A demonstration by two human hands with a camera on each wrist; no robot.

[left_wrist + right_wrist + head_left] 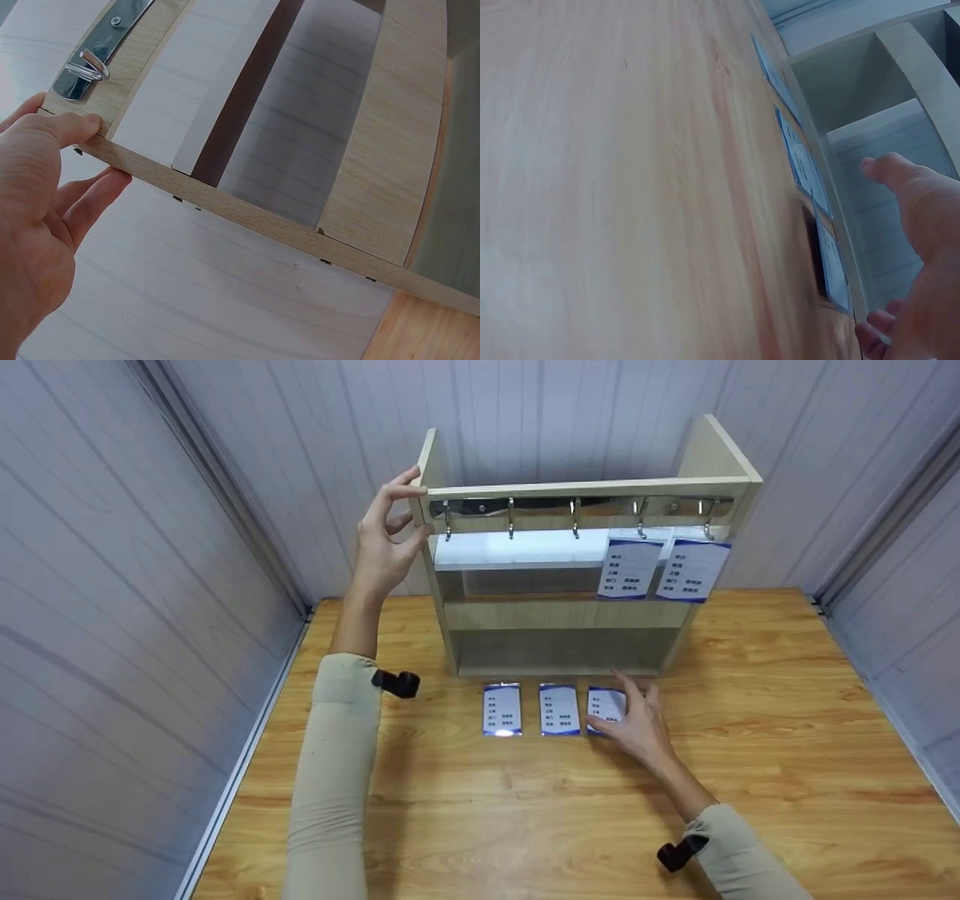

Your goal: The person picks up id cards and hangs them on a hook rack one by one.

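Note:
My left hand (386,536) grips the upper left corner of a light wood shelf unit (570,616). In the left wrist view its thumb presses the front, with fingers behind the side panel (247,214). Over the rightmost of three badge cards lying on the floor my right hand (643,727) hovers, thumb and fingers spread either side of that card (604,705). The right wrist view shows a gap between thumb and fingers, nothing held. Beside it lie the middle card (559,711) and the left card (502,711).
A metal rail (540,506) with several hooks runs along the unit's top front. Two badge cards hang from its right hooks, one (630,570) left of the other (691,571). Panelled walls (187,607) enclose the wood-grain surface (510,810) on the sides and back.

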